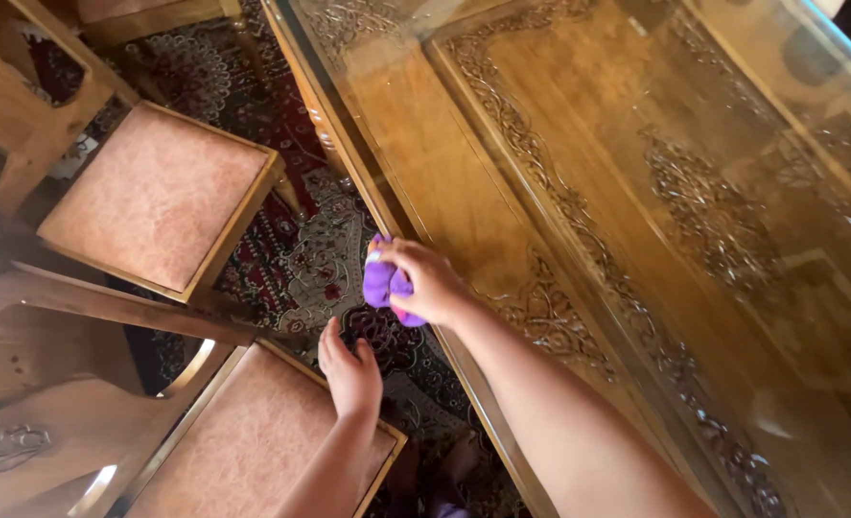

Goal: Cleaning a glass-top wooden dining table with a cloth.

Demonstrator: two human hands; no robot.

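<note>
Cloth (384, 285), purple, bunched small, with a pink patch showing at its near lower edge. Located at the left edge of the glass-topped table (636, 221), at mid depth in the scene. Bundle's long axis runs roughly near to far along the table edge; true shape and extent hard to make out, most of it being covered by the hand.

Right hand (427, 280): fingers curled around the cloth, pressing it to the table edge; thumb side hidden.

Left hand (350, 372): fingers together and slightly bent, resting on the far corner of the near chair seat (253, 441); palm hidden underneath.

Table: carved wooden surface under glass, long axis running near right to far left, cut off at top and right.

Second chair seat (162, 197), far left, padded, wood-framed. Patterned carpet (305, 254) between chairs and table, partly hidden.
</note>
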